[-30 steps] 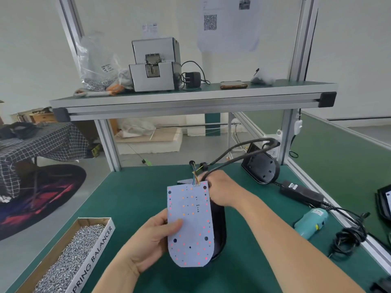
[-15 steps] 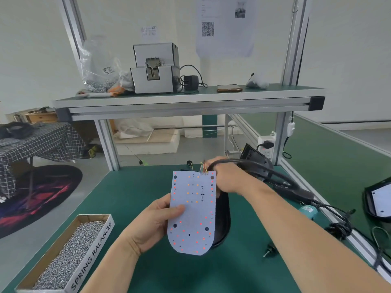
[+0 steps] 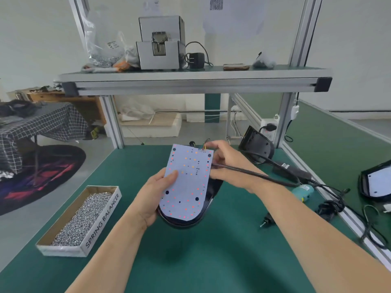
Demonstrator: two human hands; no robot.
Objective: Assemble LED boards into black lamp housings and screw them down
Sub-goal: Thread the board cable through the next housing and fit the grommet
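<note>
A white LED board (image 3: pixel 188 182) dotted with red and orange LEDs is held tilted over a black lamp housing (image 3: pixel 208 199) on the green mat. My left hand (image 3: pixel 154 195) grips the board's left edge, thumb on its face. My right hand (image 3: pixel 227 163) pinches the board's top right corner by the coloured wires, and a black cable (image 3: pixel 264 176) runs across that hand. The housing is mostly hidden under the board.
A cardboard box of screws (image 3: pixel 80 218) sits at the left. On the right lie a teal electric screwdriver (image 3: pixel 302 192), a power adapter (image 3: pixel 292 169), tangled cables, a second black housing (image 3: pixel 257 144) and a fitted housing (image 3: pixel 374 185). A screw feeder (image 3: pixel 160 43) stands on the shelf.
The board has dropped lower and closer over the black housing. My right hand shifted from the top edge down to the top right corner. The black cable now lies lower across the mat.
</note>
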